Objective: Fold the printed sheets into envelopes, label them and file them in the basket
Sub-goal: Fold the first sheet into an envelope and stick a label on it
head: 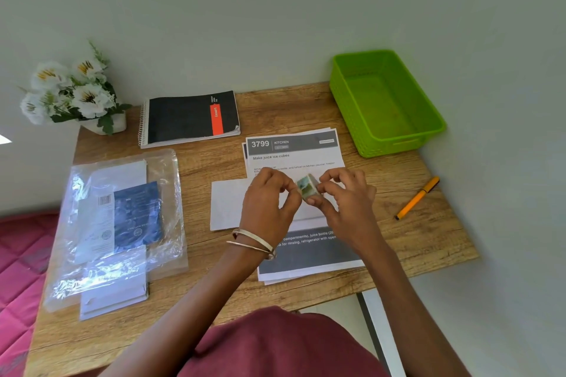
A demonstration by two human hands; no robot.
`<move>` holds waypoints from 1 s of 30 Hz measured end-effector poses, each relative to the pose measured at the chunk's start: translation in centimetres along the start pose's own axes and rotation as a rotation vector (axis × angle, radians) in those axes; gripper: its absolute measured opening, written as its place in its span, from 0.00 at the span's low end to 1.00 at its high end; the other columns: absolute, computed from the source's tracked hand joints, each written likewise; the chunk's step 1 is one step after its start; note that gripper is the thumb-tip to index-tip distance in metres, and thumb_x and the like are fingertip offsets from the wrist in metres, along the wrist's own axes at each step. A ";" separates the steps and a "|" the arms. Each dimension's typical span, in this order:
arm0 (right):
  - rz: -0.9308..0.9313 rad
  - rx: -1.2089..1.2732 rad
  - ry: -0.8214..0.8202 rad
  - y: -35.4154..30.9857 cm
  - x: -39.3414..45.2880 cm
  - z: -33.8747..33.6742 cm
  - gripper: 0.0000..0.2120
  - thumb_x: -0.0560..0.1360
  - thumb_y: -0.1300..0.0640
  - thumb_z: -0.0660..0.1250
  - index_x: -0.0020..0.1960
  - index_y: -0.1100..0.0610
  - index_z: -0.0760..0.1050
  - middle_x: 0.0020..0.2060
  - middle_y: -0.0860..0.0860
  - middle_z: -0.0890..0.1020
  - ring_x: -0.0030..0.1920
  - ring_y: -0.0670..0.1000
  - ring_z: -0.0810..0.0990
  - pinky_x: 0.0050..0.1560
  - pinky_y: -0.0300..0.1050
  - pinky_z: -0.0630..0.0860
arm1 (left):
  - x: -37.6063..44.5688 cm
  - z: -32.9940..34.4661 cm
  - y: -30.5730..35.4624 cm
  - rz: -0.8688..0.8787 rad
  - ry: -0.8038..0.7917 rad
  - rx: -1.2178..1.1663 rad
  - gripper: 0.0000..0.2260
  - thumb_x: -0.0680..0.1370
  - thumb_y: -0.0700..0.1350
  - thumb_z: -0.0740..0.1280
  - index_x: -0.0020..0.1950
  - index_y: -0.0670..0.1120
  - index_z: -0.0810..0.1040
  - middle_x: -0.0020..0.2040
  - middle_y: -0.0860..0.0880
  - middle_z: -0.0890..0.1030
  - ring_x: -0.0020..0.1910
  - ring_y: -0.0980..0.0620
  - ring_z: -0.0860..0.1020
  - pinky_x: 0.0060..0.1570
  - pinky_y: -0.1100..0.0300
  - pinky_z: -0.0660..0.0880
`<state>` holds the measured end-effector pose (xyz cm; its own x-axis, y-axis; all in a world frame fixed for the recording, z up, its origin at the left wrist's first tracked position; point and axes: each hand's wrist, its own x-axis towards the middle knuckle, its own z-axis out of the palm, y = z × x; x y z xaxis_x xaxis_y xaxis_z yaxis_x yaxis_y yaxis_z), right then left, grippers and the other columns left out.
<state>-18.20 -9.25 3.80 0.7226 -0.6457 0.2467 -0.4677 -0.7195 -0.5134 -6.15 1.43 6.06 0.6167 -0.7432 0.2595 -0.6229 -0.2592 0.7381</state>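
A stack of printed sheets [294, 150] headed "3799 KITCHEN" lies in the middle of the wooden table [214, 162]. Across it lies a white envelope [228, 206]. Above the envelope my right hand [343, 196] pinches a small pale block [307, 188] with a greenish picture on it, perhaps a pad of labels or a tape roll. My left hand [269, 202] has its fingertips pinched together at the block's left edge; what they hold is too small to see. The green plastic basket [386, 144] stands empty at the back right.
An orange pen [418, 197] lies at the right of the sheets. A clear plastic packet of envelopes [122, 223] covers the left side. A black spiral notebook [190, 118] and a pot of white flowers [73, 92] sit at the back. The wall runs close behind.
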 end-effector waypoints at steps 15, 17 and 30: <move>0.273 -0.534 0.046 3.7 -0.1 -2.2 0.09 0.68 0.54 0.74 0.46 0.55 0.82 0.51 0.56 0.76 0.55 0.60 0.68 0.53 0.59 0.62 | 0.3 -1.4 -0.1 -0.541 -0.188 -0.560 0.05 0.77 0.42 0.65 0.43 0.44 0.79 0.42 0.43 0.82 0.41 0.49 0.78 0.41 0.55 0.76; 0.333 -0.594 0.014 4.7 -0.4 -2.2 0.09 0.67 0.56 0.75 0.46 0.55 0.81 0.53 0.57 0.75 0.57 0.60 0.67 0.55 0.60 0.62 | 0.2 -1.5 -0.1 -0.550 -0.206 -0.565 0.05 0.77 0.42 0.64 0.43 0.44 0.79 0.43 0.43 0.82 0.41 0.50 0.79 0.41 0.56 0.76; 0.379 0.125 0.081 2.2 0.3 -2.9 0.14 0.70 0.51 0.73 0.53 0.56 0.81 0.53 0.55 0.79 0.57 0.56 0.75 0.54 0.53 0.72 | 0.9 -1.8 -1.2 -0.391 -0.386 -0.324 0.05 0.78 0.44 0.63 0.44 0.46 0.77 0.41 0.49 0.80 0.40 0.50 0.77 0.41 0.61 0.73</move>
<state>-20.54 -11.78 5.09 0.4661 -0.8810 0.0816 -0.6245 -0.3929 -0.6750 -3.96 2.13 6.52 0.5139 -0.8156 -0.2659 -0.1721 -0.4016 0.8995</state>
